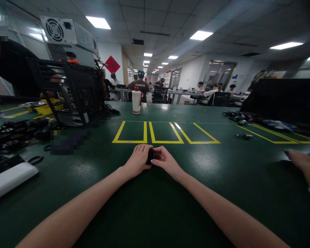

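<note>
Both my forearms reach out over a dark green table (155, 206). My left hand (138, 159) and my right hand (165, 160) meet at the middle, fingers curled around a small black object (150, 155) held between them. What the object is I cannot make out. Just beyond my hands lie three yellow taped boxes (165, 132) on the table top.
An open black computer case (72, 93) with a grey power supply (67, 39) on top stands at the left. Black parts and a white bar (10, 179) lie at the near left. A white bottle (136, 100) stands behind. Another person's hand (303, 163) reaches in at right.
</note>
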{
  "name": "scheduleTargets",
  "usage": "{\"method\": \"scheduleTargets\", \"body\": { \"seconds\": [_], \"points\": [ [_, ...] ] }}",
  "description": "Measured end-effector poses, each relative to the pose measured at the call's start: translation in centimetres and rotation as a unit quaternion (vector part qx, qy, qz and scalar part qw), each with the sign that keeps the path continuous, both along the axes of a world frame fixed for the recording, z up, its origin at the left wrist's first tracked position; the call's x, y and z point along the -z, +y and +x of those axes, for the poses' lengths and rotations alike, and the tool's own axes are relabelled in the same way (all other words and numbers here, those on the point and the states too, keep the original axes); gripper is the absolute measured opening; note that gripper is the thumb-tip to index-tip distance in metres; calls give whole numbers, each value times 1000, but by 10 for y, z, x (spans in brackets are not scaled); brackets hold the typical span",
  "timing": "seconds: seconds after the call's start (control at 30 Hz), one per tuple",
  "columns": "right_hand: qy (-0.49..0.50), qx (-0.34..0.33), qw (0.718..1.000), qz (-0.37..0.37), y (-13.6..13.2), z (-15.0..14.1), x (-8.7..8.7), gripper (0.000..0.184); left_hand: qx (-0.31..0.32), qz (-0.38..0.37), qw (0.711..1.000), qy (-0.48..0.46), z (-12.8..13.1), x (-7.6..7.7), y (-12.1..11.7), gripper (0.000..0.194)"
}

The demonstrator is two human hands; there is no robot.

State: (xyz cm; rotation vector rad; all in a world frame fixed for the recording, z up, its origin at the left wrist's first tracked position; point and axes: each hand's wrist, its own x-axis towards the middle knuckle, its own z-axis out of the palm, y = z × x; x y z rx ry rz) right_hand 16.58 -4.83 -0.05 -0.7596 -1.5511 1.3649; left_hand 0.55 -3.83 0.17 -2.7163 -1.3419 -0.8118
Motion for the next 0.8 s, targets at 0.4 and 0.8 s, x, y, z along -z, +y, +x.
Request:
{"method": "scheduleTargets", "body": {
  "seconds": [0.4,0.8],
  "points": [
    [-37,37,999,-8,1,4,2,38,6,-15,1000,-10,1,1,2,58],
    [-12,12,1000,13,2,3,2,32,0,-18,1000,-1,2,-3,-1,58]
  ]
}}
